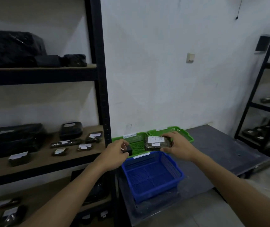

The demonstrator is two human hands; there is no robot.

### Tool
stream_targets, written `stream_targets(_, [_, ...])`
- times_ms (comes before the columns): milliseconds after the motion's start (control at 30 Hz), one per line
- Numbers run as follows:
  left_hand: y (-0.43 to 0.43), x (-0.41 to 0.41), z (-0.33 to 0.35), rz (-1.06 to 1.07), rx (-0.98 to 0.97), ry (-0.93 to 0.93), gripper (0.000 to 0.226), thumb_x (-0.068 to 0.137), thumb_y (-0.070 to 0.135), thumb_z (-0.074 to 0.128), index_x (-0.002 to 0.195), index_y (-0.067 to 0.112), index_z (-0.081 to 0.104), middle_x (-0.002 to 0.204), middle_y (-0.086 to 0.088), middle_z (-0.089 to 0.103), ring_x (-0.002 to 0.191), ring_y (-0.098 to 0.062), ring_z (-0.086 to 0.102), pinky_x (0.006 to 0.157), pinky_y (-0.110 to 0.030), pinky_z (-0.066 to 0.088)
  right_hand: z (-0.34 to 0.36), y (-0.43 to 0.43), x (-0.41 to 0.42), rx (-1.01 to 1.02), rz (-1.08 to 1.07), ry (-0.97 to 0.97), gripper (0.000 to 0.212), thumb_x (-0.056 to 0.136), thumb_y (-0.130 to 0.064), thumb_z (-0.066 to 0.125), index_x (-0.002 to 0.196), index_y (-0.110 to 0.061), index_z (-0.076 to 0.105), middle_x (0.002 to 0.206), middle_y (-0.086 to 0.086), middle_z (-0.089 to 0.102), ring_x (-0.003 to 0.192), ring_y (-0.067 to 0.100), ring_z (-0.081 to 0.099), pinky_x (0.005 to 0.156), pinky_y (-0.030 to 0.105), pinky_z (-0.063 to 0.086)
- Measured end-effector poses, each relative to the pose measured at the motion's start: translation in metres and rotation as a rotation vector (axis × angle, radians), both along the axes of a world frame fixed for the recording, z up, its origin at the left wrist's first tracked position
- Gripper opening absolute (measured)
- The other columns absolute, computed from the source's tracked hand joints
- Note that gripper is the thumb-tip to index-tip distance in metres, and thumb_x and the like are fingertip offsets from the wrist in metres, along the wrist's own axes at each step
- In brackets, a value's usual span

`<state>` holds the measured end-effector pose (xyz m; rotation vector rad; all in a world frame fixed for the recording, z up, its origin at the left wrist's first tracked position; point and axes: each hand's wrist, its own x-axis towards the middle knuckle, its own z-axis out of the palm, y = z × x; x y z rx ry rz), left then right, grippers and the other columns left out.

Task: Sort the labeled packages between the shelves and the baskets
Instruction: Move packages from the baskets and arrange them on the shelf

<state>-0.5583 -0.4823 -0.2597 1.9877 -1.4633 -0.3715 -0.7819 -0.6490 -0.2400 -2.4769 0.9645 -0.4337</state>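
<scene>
- Step in hand (my judgement): label check before placing. One pkg is lifted and not yet set in any basket.
- Your right grip (178, 147) grasps the labeled package (157, 145) by its right end, fingers over the top edge, thumb under. The pkg is in the air over the green baskets, about where the two meet. Its white label (155, 139) faces you; the text is too blurred to read.
- Your left grip (116, 153) is clenched round a small black item (128, 150), just beside the pkg's left end. Cannot tell what it is, nor whether it touches the pkg.
- On the counter (221, 145): left green basket (135, 137) and right green basket (185, 133) side by side at the wall, blue basket (176, 169) nearest you. The rim tags (141, 155) are white and unreadable.
- Shelf (46, 154) to your left carries more labeled pkgs, well apart from both grips.
- Next move (judged): match the pkg label to a basket tag, lower the pkg into that basket, then release the right grip. Keep the label up and clear the rim going down.
- Risk: if the tags are misread, the pkg gets mis-sorted. Check the tag before letting go.
</scene>
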Motion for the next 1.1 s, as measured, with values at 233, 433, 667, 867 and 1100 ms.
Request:
stream_targets(233, [-0.087,0.033,-0.034,0.043,-0.024,0.066,0.035,0.09,0.02,0.059,0.124,0.024,0.052,0.116,0.007,0.055,0.091,-0.004,0.057,0.078,-0.016,0.041,-0.041,-0.08,0.048,0.07,0.021,0.006,0.068,0.082,-0.032,0.077,0.141,-0.016,0.046,0.12,0.002,0.046,0.106,0.017,0.05,0.094,0.023,0.041])
stream_targets(433, [-0.157,0.078,-0.065,0.09,0.037,0.123,0.039,0.091,0.014,0.055,0.128,0.023,0.05,0.122,0.005,0.051,0.105,-0.008,0.053,0.086,-0.019,0.042,-0.071,-0.147,0.102,0.145,0.06,0.042,0.064,0.083,-0.024,0.076,0.14,-0.016,0.048,0.12,0.0,0.046,0.111,0.018,0.051,0.104,0.03,0.042])
stream_targets(667, [-0.219,0.116,-0.096,0.223,0.082,0.151,0.04,0.087,0.003,0.056,0.125,0.015,0.053,0.12,0.001,0.056,0.096,-0.009,0.053,0.081,-0.014,0.038,-0.11,-0.224,0.169,0.079,0.141,0.092,0.07,0.078,-0.035,0.079,0.14,-0.027,0.049,0.128,0.0,0.051,0.122,0.022,0.042,0.112,0.042,0.032])
stream_targets(867, [-0.256,0.13,-0.14,0.359,0.151,0.254,0.04,0.087,-0.002,0.057,0.125,0.013,0.054,0.118,-0.001,0.056,0.094,-0.008,0.055,0.071,-0.007,0.04,-0.164,-0.283,0.221,0.163,0.243,0.113,0.064,0.075,-0.023,0.082,0.134,-0.026,0.056,0.124,0.0,0.054,0.113,0.02,0.054,0.105,0.035,0.044])
stream_targets(1100, [-0.264,0.145,-0.197,0.541,0.265,0.392,0.046,0.089,0.0,0.056,0.132,0.016,0.049,0.128,0.0,0.05,0.112,-0.013,0.051,0.098,-0.031,0.047,-0.241,-0.298,0.264,0.273,0.369,0.235,0.054,0.076,-0.021,0.079,0.127,-0.023,0.062,0.108,0.001,0.053,0.095,0.019,0.055,0.08,0.025,0.043])
